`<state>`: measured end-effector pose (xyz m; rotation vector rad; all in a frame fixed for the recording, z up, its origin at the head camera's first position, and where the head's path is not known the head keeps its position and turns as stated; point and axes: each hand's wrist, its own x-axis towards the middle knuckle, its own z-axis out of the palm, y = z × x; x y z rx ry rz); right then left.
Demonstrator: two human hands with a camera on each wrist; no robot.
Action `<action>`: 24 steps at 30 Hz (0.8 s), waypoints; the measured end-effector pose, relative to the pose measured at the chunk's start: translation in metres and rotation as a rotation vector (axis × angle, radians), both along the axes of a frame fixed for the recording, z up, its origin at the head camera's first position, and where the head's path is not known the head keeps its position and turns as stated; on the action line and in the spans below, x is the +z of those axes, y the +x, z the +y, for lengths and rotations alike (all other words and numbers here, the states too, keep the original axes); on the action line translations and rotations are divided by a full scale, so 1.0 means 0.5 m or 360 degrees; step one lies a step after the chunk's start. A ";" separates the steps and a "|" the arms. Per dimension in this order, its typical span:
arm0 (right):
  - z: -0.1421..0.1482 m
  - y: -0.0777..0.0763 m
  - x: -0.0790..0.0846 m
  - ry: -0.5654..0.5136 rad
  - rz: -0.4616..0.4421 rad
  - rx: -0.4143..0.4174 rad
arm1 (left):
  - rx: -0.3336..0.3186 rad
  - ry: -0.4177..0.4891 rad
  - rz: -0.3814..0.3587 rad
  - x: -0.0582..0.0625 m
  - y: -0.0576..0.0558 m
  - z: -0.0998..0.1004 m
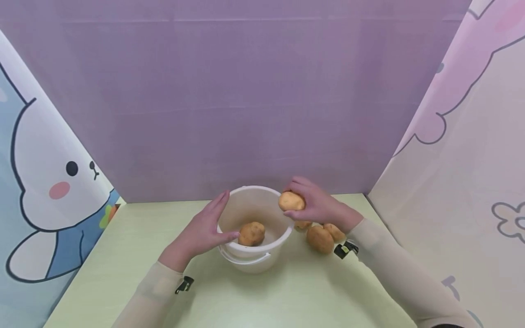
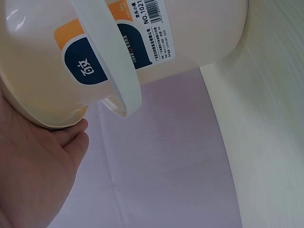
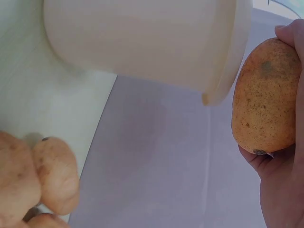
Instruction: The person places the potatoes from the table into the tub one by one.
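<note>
A white bucket (image 1: 254, 264) stands upright on the table, and one potato (image 1: 252, 233) lies inside it. My left hand (image 1: 203, 230) rests against the left side of its rim, thumb and fingers spread and fairly straight. In the left wrist view, fingertips (image 2: 78, 137) touch the rim. My right hand (image 1: 313, 202) grips another potato (image 1: 291, 201) just above the right side of the rim. The right wrist view shows this held potato (image 3: 266, 97) close beside the bucket (image 3: 142, 42), with thumb and fingers around it.
On the pale table (image 1: 197, 300), right of the bucket, sit several potatoes (image 1: 320, 239), partly under my right wrist. The bucket's handle (image 1: 246, 262) hangs down in front. A purple backdrop (image 1: 246, 100) rises behind the table, and printed cartoon panels (image 1: 45, 191) flank it.
</note>
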<state>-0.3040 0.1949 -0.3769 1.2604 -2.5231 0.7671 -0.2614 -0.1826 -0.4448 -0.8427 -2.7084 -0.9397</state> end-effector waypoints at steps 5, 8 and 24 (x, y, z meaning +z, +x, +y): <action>-0.029 -0.009 0.009 0.0054 -0.0018 0.0063 | 0.0003 -0.0004 -0.0003 0.002 0.001 0.001; -0.042 -0.013 0.010 0.0070 -0.0015 0.0088 | 0.0005 -0.0005 -0.0008 0.003 0.002 0.002; -0.093 -0.026 0.015 0.0111 0.0022 0.0198 | 0.0001 -0.0009 -0.0007 0.002 0.001 0.002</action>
